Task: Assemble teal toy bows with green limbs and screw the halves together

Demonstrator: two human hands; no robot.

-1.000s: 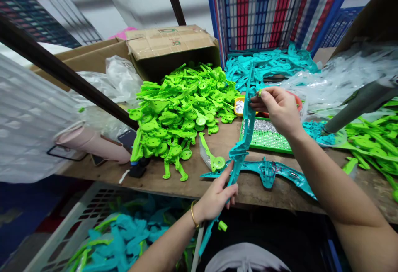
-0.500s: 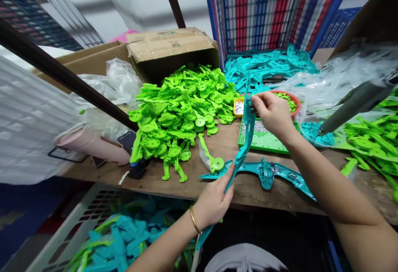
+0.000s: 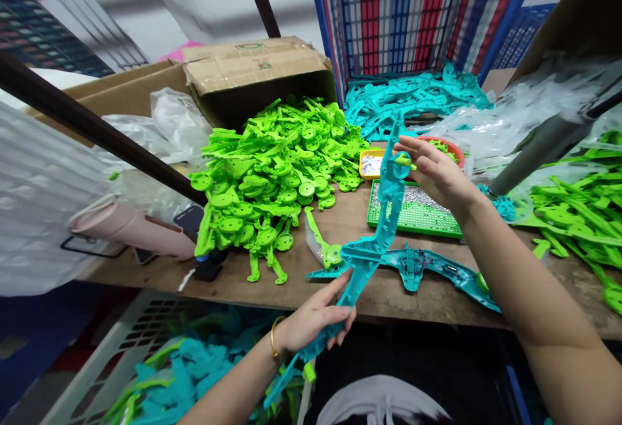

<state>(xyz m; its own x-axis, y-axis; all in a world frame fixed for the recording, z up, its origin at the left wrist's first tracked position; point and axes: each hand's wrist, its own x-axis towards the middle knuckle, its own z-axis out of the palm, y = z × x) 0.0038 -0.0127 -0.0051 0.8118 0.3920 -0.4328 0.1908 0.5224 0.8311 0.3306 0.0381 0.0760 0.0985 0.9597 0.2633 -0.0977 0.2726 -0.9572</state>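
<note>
My left hand (image 3: 323, 315) is wrapped round the lower part of a long teal plastic bow-shaped piece (image 3: 364, 263), held up slantwise above the table edge. A small green peg (image 3: 402, 160) sticks out near the piece's upper end, and another green bit (image 3: 309, 372) shows near its lower end. My right hand (image 3: 430, 169) is beside the upper peg with its fingers apart. Behind the held piece, a second teal piece (image 3: 413, 266) with thin wires lies on the table. A green arm with a round disc (image 3: 333, 254) lies at its left end.
A heap of green parts (image 3: 286, 172) fills the left middle, with teal parts (image 3: 413, 98) behind. A green tray (image 3: 413, 224), yellow tray (image 3: 362, 172) and red bowl (image 3: 460, 153) stand beyond my hands. A grey pole (image 3: 539, 146) slants in at right.
The teal piece has turned so its inner side faces the camera. My right hand has opened from its pinch on the upper end. My left hand is slightly lower on the piece.
</note>
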